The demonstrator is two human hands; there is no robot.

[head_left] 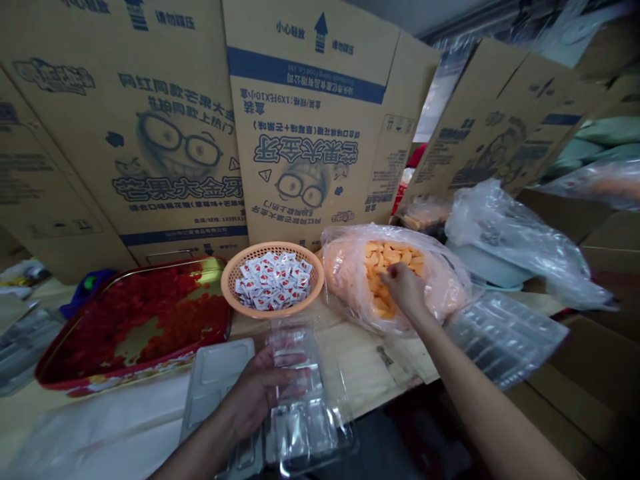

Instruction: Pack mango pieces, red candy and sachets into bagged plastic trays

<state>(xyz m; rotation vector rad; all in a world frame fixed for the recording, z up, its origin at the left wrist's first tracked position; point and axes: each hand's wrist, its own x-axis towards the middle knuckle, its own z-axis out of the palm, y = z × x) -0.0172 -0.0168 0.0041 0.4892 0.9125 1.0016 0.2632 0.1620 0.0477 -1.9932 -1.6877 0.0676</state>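
My left hand (265, 383) grips a clear plastic compartment tray (303, 420) by its side, fingers lying over the top and thumb beneath, in front of the basket. At the opened clear bag (345, 267), my right hand (406, 287) reaches down onto the orange candies (395, 253). Its fingers are curled together against the pile, and their tips are hidden, so whatever is between them does not show. Beside my left wrist, more plastic trays (220, 363) lie at the table edge.
An orange basket (227, 283) holds small white packets (275, 283). Left of it is a red-rimmed tray (43, 373) with red and orange pieces. Cardboard boxes (310, 120) stand behind. Another clear tray (505, 340) and a crumpled plastic bag (505, 227) lie at right.
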